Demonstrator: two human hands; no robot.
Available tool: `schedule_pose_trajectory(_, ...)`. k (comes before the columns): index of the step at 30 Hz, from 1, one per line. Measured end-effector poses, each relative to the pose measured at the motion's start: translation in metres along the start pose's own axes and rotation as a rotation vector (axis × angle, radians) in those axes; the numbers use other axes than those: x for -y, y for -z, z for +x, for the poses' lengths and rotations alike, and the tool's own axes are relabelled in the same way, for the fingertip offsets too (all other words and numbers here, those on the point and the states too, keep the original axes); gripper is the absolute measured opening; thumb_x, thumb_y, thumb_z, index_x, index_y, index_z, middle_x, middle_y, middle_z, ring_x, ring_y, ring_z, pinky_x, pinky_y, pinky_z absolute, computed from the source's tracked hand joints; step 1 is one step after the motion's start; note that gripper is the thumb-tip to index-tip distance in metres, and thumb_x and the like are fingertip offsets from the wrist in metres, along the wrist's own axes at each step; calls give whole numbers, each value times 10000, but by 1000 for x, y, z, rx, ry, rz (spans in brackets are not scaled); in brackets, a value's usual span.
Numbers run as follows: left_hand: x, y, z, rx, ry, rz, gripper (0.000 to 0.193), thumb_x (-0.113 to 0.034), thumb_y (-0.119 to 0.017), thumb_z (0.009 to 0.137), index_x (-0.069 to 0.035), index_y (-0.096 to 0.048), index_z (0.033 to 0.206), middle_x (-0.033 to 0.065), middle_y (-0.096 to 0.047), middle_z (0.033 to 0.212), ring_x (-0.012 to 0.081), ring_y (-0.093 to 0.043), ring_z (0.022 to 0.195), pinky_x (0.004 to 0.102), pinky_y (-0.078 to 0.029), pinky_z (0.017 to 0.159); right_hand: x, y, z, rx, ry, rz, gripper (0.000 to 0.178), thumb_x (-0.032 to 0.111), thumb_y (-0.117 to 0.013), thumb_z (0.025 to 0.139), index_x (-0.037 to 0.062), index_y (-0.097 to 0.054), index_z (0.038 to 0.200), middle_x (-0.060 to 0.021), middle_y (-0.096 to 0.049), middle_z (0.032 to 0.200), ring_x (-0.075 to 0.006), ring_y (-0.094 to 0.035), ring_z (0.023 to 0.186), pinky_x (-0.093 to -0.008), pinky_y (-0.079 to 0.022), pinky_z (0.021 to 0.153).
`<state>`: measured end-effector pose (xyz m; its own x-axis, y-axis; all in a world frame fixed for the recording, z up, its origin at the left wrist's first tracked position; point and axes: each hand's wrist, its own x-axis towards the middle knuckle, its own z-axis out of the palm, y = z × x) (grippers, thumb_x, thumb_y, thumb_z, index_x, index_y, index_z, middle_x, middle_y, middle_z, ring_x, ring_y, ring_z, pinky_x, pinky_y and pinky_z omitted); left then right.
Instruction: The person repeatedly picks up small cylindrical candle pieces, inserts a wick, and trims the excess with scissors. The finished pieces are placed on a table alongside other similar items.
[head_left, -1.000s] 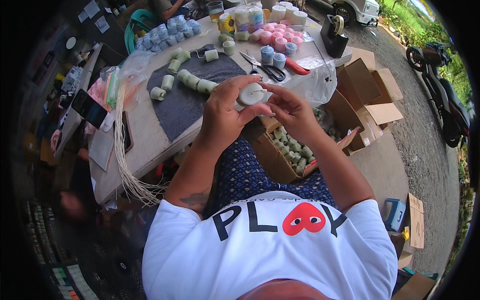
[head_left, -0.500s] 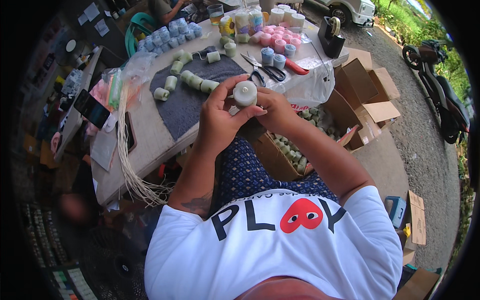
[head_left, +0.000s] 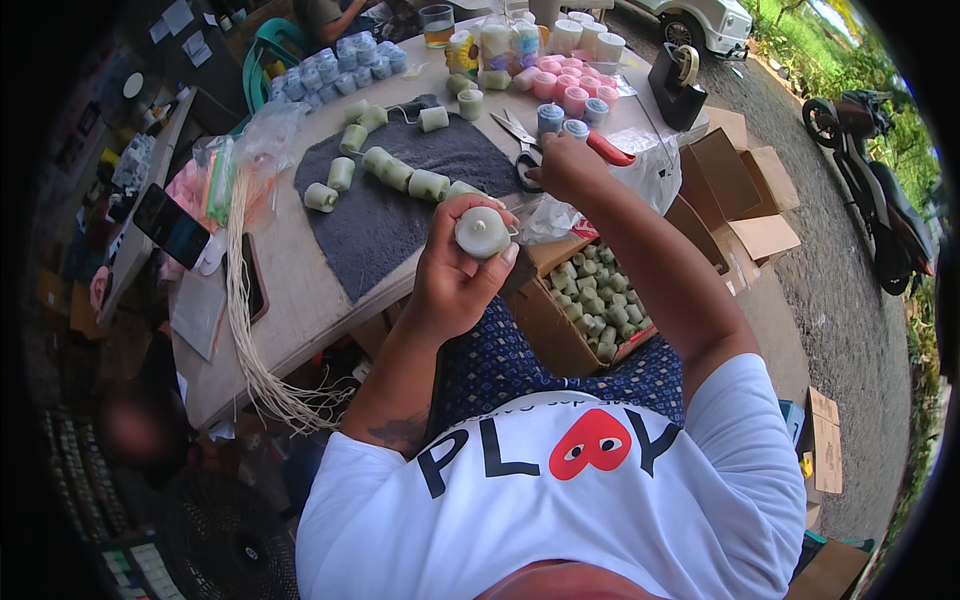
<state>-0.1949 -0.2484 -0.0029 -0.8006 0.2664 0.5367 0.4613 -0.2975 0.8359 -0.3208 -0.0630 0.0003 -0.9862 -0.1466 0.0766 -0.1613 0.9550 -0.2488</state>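
Note:
In my left hand (head_left: 450,275) is a pale green candle (head_left: 482,235), its flat round end up with a small wick knot at the middle. Thumb and fingers wrap its sides, and a short loop of wick sticks out at the right. My right hand (head_left: 572,165) reaches over the table's right part, its fingers curled at the black handles of the scissors (head_left: 526,160), whose blades point away to the left. Several more green candles (head_left: 388,168) lie on a dark grey cloth (head_left: 340,235), some joined by wick.
An open cardboard box of green candles (head_left: 600,300) stands below the table edge. Pink candles (head_left: 570,80), blue candles (head_left: 340,70), a red-handled tool (head_left: 608,148) and a black tape dispenser (head_left: 678,90) sit farther back. A bundle of white wicks (head_left: 245,300) hangs off the left side.
My right hand has left the candle and moved forward and right to the scissors. My left hand keeps the candle, now a little lower in view.

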Motion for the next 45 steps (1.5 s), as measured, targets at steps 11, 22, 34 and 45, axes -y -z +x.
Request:
schedule_pose_trajectory(11,24,-7,7,22,-44,227,399,6,-601,870,-40,-399,1211,55,-524,1043,81,-511,889,233,-445,805,-21,21,18,337,186,-316,262,236,-657,734,-22,-697,743,-174,-679,797,-305,-664,752,-383,-527,700)
schedule_pose_trajectory(22,28,-24,19,-73,-114,521,296,-64,-708,806,-34,-539,1048,78,-609,926,143,-585,813,284,-476,734,-51,34,-41,328,-60,775,280,149,-706,803,-33,-597,985,-119,-669,890,-175,-652,823,-299,-513,714)
schedule_pose_trajectory(34,33,-30,26,-129,-124,703,287,-51,-698,731,-54,-561,983,129,-630,871,283,-637,797,364,-506,718,-11,88,-154,-629,730,1441,373,-46,-601,833,21,-460,1172,-197,-551,1177,-313,-592,1068,-396,-527,862)
schedule_pose_trajectory(45,37,-31,34,-145,-63,738,271,-37,-708,729,-47,-579,968,131,-641,872,272,-649,809,361,-505,717,12,27,-140,-208,389,1431,278,-63,-563,880,22,-485,1133,-152,-586,1137,-225,-568,1105,-317,-502,886)
